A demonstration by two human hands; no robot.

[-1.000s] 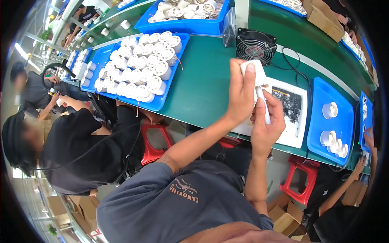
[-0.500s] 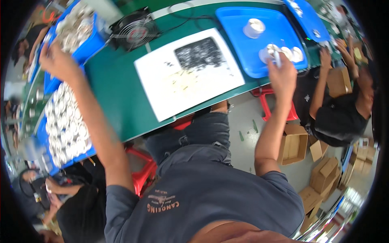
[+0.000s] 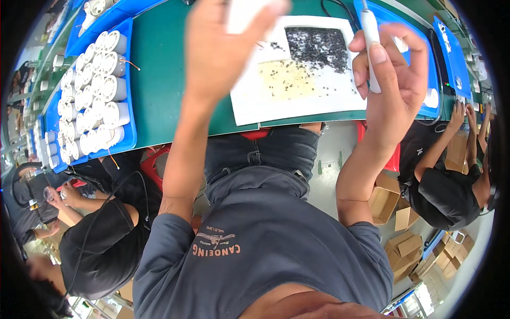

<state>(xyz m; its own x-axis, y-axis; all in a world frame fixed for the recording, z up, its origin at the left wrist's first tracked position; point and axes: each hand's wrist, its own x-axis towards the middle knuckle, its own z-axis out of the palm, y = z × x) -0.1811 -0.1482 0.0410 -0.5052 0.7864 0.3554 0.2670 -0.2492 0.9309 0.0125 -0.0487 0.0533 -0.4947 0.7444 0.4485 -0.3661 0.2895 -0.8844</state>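
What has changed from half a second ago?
The left hand has moved rightward from the blue bin and now holds a blurred white part. The right hand has risen from the right blue tray, still gripping the white tool. The white board remains on the green table.

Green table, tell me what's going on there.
A person in a dark grey T-shirt works at the green table. Their left grip holds a white part, blurred and cut off by the picture's top edge. Their right grip holds a slim white tool, apart from that part. A white board lies on the table, strewn with small dark pieces. To the left, a blue tray holds many white cups.
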